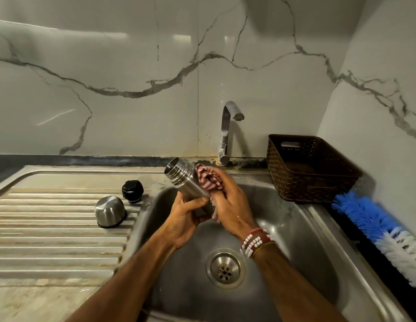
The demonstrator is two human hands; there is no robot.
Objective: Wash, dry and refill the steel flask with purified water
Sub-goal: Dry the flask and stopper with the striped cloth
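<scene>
two hands above one sink (295,228): my left hand (186,216), fingers wrapped round one shiny, uncapped steel flask (187,183); my right hand (231,205), fingers clutching one striped cloth (208,178) against it.

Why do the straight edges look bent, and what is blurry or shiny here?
Head view: the wide-angle lens bows the drainboard edges; glare streaks the marble wall; the brush looks smeared near the frame's edge; the flask is fairly sharp.
</scene>
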